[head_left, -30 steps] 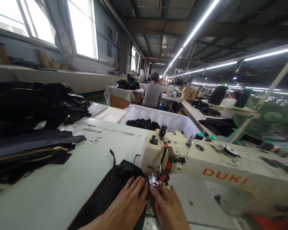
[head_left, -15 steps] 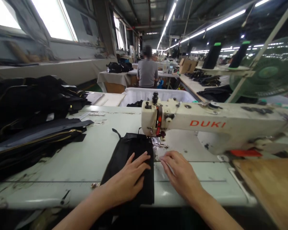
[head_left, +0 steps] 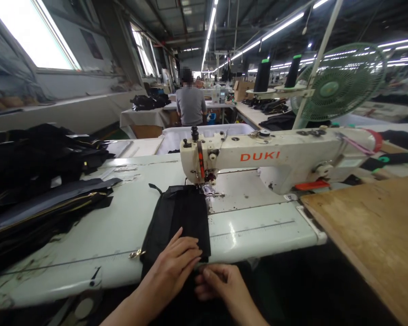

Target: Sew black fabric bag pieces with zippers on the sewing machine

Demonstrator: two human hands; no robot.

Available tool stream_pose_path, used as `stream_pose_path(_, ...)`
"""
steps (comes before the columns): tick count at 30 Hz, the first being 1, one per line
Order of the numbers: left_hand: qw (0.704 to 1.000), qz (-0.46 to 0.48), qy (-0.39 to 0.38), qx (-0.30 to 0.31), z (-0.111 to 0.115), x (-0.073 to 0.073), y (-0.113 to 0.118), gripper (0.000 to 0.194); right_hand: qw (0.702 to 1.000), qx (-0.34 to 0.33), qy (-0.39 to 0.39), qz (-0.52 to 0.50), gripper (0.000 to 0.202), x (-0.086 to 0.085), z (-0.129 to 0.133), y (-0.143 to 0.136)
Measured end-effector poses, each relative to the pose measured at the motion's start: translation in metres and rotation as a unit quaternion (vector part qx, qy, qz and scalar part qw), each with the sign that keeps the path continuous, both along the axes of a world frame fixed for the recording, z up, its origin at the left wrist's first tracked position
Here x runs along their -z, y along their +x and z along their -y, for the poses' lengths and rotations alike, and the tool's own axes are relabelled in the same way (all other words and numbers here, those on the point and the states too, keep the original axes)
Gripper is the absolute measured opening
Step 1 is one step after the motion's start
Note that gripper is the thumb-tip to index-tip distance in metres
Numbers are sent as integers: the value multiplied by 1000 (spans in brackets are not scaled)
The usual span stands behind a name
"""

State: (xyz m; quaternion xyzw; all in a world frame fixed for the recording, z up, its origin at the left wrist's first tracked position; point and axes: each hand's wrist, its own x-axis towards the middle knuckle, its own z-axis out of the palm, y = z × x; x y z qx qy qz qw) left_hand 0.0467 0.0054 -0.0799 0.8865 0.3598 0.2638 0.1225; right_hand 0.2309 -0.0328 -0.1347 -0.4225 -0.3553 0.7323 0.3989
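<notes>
A black fabric piece (head_left: 187, 210), which looks like part of a bag, lies under the needle area of a sewing machine (head_left: 258, 151) and runs down over the table's front edge. My left hand (head_left: 173, 260) rests across its lower part, fingers close together and curled at the right edge. Just right of it, my right hand (head_left: 221, 283) is pinched on the fabric's edge below the tabletop; the fingertips are partly hidden. A gold-coloured metal zipper pull (head_left: 137, 254) sticks out at the fabric's left side, and a thin black strap (head_left: 155, 188) at its upper left.
Black zippered pieces (head_left: 44, 199) are heaped on the left of the table (head_left: 129, 217). A white bin (head_left: 207, 131) stands behind the machine, a wooden board (head_left: 367, 235) at right. Farther back are thread cones (head_left: 262, 76), a green fan (head_left: 333, 86) and a seated person (head_left: 191, 106).
My right hand has moved from beside the needle down to the table's front edge, meeting the fabric. My left hand has slid lower on the fabric. The view has shifted right.
</notes>
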Motion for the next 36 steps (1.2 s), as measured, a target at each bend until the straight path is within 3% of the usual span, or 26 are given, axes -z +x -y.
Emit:
stream_pose_path(6,995,42,95,4,1,-5,2,20,996,64,-24,-65,58,-13,-4,-22)
stream_pose_path(10,983,11,178,39,1,-10,-7,24,992,99,-24,-76,59,-16,-5,-30)
stream_pose_path(15,973,-59,202,89,-2,-19,-11,23,991,114,-29,-67,59,-9,-5,-29)
stream_pose_path(19,972,-60,199,111,-3,-21,-5,25,992,113,-20,-54,60,-12,-4,-27)
stream_pose_path(26,980,-38,172,90,-2,-19,-2,26,992,128,17,-8,55,-15,-3,-26)
stream_pose_path(36,983,3,156,97,-4,-22,0,25,992,117,26,48,65,-19,-5,-24)
